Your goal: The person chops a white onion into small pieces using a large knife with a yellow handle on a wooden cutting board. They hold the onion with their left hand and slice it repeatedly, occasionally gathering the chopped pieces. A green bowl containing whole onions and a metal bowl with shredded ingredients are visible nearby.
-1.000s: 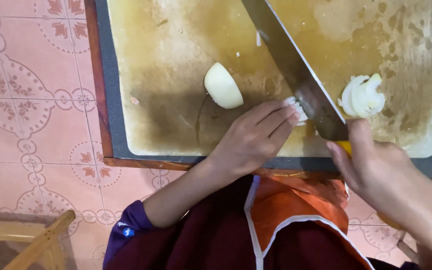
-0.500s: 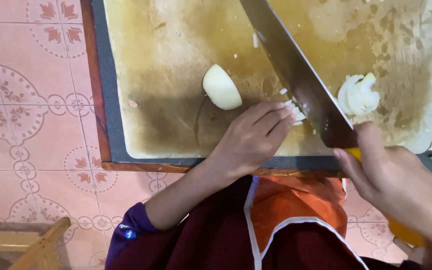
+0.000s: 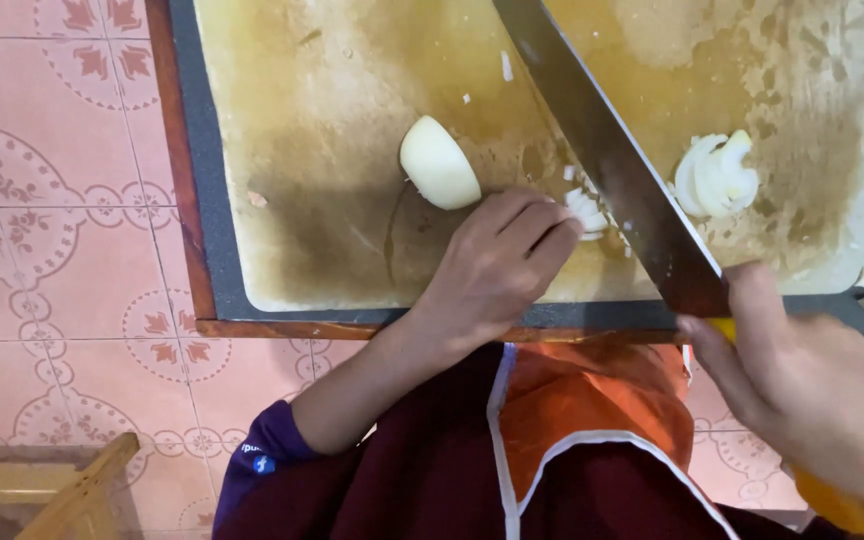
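Head view, left hand (image 3: pixel 497 265) pinning onion piece (image 3: pixel 586 212), right hand (image 3: pixel 802 385) seemingly gripping knife (image 3: pixel 607 160)

We see a dull grey metal knife blade (image 3: pixel 612 170), a stained, scuffed matt cutting board (image 3: pixel 332 120), a smooth glossy onion half (image 3: pixel 439 163), and patterned, slightly shiny floor tiles (image 3: pixel 52 200).

We are seeing our left hand (image 3: pixel 497 270) hiding most of the onion piece (image 3: pixel 586 212); the frame's top edge is cutting off the knife (image 3: pixel 612 170) tip.
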